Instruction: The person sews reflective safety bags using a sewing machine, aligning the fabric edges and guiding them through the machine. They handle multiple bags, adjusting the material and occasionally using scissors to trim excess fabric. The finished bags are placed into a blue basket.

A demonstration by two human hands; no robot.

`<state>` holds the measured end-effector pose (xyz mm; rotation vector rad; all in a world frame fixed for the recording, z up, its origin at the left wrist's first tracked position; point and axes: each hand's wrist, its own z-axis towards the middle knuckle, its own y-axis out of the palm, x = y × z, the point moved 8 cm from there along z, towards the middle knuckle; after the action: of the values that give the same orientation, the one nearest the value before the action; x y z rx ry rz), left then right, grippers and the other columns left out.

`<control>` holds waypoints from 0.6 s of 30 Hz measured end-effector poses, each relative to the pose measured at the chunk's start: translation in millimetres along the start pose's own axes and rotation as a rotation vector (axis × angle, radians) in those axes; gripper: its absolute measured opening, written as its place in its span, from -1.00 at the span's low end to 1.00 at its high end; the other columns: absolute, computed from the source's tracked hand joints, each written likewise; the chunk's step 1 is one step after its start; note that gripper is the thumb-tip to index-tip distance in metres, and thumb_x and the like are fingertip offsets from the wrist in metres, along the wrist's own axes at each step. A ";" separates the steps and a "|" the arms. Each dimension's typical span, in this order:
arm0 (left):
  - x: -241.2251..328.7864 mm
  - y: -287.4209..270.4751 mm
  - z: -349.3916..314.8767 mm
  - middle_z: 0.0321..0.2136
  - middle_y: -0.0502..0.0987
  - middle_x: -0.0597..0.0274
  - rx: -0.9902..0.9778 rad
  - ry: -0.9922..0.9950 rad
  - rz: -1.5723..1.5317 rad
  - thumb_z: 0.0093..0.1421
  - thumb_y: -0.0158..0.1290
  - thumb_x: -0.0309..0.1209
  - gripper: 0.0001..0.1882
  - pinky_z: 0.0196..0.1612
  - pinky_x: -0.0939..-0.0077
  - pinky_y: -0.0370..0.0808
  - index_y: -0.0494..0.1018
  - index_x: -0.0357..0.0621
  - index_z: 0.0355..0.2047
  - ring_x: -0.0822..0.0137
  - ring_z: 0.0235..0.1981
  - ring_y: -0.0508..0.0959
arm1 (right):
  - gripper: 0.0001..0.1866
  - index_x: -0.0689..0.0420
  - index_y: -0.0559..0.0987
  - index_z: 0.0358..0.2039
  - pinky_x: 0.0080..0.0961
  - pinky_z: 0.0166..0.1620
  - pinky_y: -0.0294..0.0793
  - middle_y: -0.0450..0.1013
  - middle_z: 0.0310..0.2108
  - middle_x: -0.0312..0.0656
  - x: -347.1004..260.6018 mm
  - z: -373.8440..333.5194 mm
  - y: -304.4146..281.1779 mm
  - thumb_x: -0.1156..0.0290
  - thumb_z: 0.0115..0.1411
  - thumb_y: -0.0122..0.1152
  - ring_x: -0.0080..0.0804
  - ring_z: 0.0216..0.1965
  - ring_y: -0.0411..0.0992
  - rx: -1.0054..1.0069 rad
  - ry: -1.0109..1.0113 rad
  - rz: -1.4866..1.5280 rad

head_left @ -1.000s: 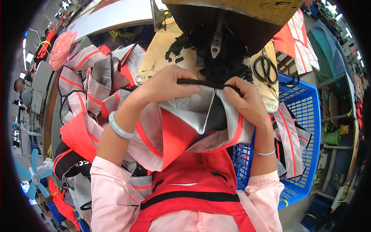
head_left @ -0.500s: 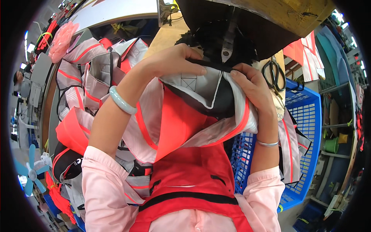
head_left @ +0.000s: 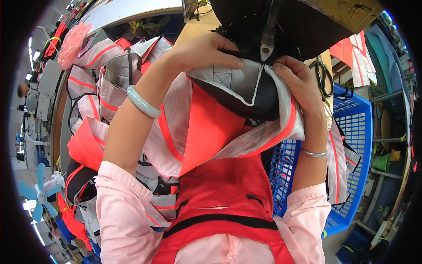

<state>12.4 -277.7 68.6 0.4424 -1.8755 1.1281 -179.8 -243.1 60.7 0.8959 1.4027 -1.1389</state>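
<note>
A sewn fabric bag piece (head_left: 211, 127) in pale grey, coral red and black hangs between my hands, its inside facing up. White edging and a stitched crossed box show on its grey lining. My left hand (head_left: 206, 53) grips its upper edge, with the thumb on top of the lining. On the same edge, to the right, my right hand (head_left: 296, 79) pinches with thumb and fingers. Between the hands, the edge meets the tip of an upright flat metal bar (head_left: 268, 39) with a hole in it. Whether bar and fabric touch, I cannot tell.
Similar sewn pieces (head_left: 114, 83) are heaped at left. Black-handled scissors (head_left: 324, 77) lie right of my right hand. A blue plastic basket (head_left: 360, 132) holding more pieces stands at right. A dark box-like panel (head_left: 307, 26) rises ahead; a fan (head_left: 39, 192) stands far left.
Both hands have brought the piece's upper edge up to the metal bar's tip. The black strip along that edge no longer shows between them. The whole view has shifted slightly.
</note>
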 end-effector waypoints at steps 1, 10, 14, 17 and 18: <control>-0.6 -0.6 0.6 -0.38 0.59 0.30 0.014 0.006 0.012 0.11 0.21 -0.29 -0.62 -0.23 0.71 0.43 0.55 -0.35 -0.16 0.58 -0.36 0.51 | -0.70 0.27 0.56 -0.29 -0.69 -0.29 0.33 0.44 -0.45 -0.36 -0.2 0.5 -1.1 0.25 0.19 0.12 -0.70 -0.38 0.33 0.005 -0.001 0.004; 6.6 -1.5 -21.9 -0.41 0.58 0.37 0.023 0.038 0.048 0.10 0.20 -0.32 -0.66 -0.27 0.69 0.43 0.56 -0.33 -0.19 0.63 -0.38 0.48 | -0.78 0.25 0.57 -0.28 -0.64 -0.30 0.37 0.45 -0.48 -0.33 -21.0 -34.6 -2.7 0.35 0.18 0.13 -0.64 -0.40 0.37 -0.076 -0.062 -0.211; 21.9 50.3 -45.3 -0.43 0.57 0.26 -0.247 0.086 0.109 0.10 0.17 -0.24 -0.64 -0.28 0.54 0.43 0.54 -0.28 -0.21 0.49 -0.37 0.49 | -0.80 0.23 0.57 -0.34 -0.50 -0.30 0.43 0.50 -0.45 -0.19 -34.7 -111.3 37.1 0.40 0.05 0.29 -0.39 -0.40 0.47 -0.411 -0.224 -0.190; 33.1 90.3 -50.3 -0.38 0.59 0.08 -0.408 0.140 0.079 0.07 0.13 -0.17 -0.59 -0.22 0.41 0.45 0.53 -0.27 -0.22 0.27 -0.32 0.56 | -0.67 0.13 0.57 -0.26 -0.40 -0.24 0.46 0.48 -0.35 -0.17 -76.4 -139.2 64.4 0.36 -0.07 0.40 -0.27 -0.29 0.48 -0.153 -0.601 -0.562; 38.0 105.0 -48.8 -0.42 0.58 0.09 -0.430 0.204 0.074 0.06 0.12 -0.19 -0.62 -0.26 0.40 0.45 0.53 -0.26 -0.24 0.27 -0.37 0.55 | -0.62 0.16 0.53 -0.16 -0.38 -0.22 0.44 0.44 -0.27 -0.13 -76.9 -147.9 86.1 0.38 -0.04 0.31 -0.25 -0.25 0.45 -0.209 -0.664 -0.704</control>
<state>-54.2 -176.7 54.3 0.0140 -1.8949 0.7523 -126.0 -73.0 118.9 -0.1757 1.2468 -1.5768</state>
